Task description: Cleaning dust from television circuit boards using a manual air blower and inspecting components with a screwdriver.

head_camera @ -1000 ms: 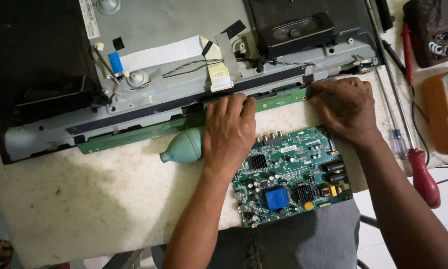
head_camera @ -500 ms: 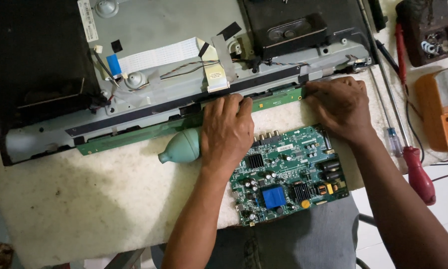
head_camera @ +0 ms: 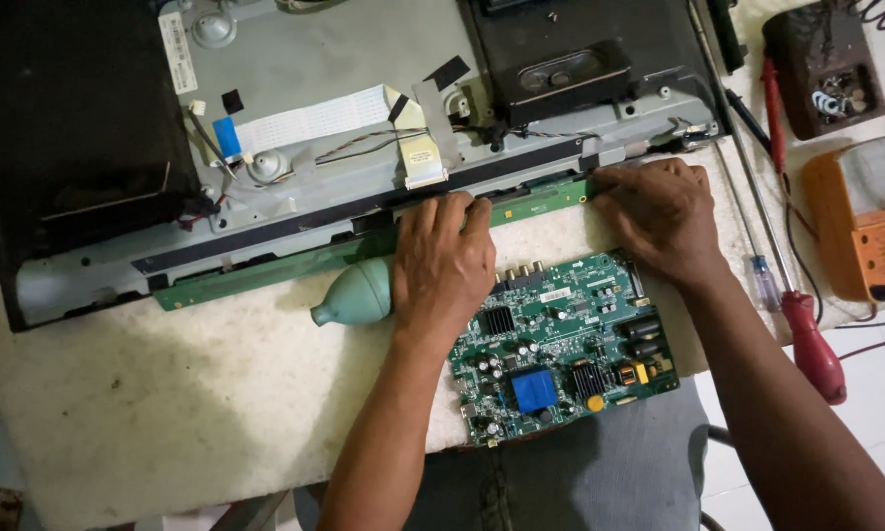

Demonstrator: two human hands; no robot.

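Presently: left hand (head_camera: 444, 258) and right hand (head_camera: 659, 218), palms down, fingers pressing the long narrow green circuit strip (head_camera: 265, 273) along the grey metal chassis (head_camera: 364, 59), far desk (head_camera: 118, 413) edge; even pressure advised.

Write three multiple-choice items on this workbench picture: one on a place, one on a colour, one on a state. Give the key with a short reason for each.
1. Where does the green circuit board lie?
A. between the two forearms, at the table's near edge
B. on top of the orange meter
C. inside the dark speaker box

2. What colour is the handle of the big screwdriver at the right?
A. blue
B. red
C. yellow

3. How do the hands meet the long green strip board?
A. both lifted clear of it
B. left hand and right hand press fingertips on its edge
C. one hand grips a screwdriver

Key: A, the board sits between the arms; B, the handle is red; B, both hands' fingertips rest on the strip.
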